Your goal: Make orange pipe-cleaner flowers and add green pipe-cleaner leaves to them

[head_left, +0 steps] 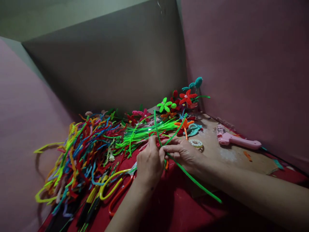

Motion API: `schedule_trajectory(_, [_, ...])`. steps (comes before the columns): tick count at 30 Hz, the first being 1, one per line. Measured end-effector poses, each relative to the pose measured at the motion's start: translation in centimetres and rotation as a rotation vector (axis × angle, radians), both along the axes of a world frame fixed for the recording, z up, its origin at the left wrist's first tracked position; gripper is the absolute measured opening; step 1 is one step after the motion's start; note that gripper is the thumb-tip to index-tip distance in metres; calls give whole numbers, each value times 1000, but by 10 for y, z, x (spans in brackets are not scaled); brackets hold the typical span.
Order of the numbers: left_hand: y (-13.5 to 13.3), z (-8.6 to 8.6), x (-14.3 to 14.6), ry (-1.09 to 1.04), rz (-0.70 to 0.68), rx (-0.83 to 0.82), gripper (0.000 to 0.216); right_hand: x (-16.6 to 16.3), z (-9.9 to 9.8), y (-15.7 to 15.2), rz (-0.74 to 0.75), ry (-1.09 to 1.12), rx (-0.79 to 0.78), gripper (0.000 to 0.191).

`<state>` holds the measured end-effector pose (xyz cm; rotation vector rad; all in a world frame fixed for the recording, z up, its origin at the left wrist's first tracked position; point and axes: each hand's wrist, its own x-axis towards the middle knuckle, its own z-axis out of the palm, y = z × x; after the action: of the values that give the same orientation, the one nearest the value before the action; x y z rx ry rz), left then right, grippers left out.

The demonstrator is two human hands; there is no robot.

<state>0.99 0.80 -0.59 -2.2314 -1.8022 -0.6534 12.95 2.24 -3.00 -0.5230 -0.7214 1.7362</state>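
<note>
Green pipe cleaners (195, 181) cross between my two hands, in the middle of the head view. My left hand (150, 158) is closed around them near the crossing, with one end standing up above the fingers. Pinched from the right, the same stems sit between the thumb and fingers of my right hand (180, 150). One long green end runs down to the lower right under my right wrist. Behind my hands lies a bundle of green pipe cleaners (140, 133). Just left of my left hand are scissors (111, 183) with yellow and red handles.
A heap of many-coloured pipe cleaners (79, 154) fills the left side. Pipe-cleaner flowers (187, 97) stand at the back. A pink glue gun (238, 140) and a round tape roll (196, 144) lie on a brown board (253, 162) at right. Walls close in behind and on both sides.
</note>
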Motion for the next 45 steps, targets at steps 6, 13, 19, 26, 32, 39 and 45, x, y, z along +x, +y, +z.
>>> schedule_trajectory(6, [1, -4, -6, -16, -3, 113, 50, 2, -1, 3, 52, -13, 107, 27])
schedule_trajectory(13, [3, -2, -6, -234, -170, 269, 60, 1, 9, -2, 47, -10, 177, 31])
schedule_trajectory(19, [1, 0, -7, -279, -276, 173, 14, 2, 11, -2, 60, -47, 171, 26])
schedule_trajectory(26, [0, 16, -16, -753, -255, -275, 20, 15, 11, 4, 28, -387, 392, 37])
schedule_trajectory(32, [-7, 31, -22, -1085, -369, -649, 23, 23, 23, 0, -188, -715, 978, 38])
schedule_trajectory(39, [-4, 34, -30, -1327, -413, -836, 17, 29, 33, 2, 145, -750, 738, 12])
schedule_trajectory(45, [3, 30, -32, -1179, -283, -695, 21, 29, 30, 12, 625, -428, 162, 6])
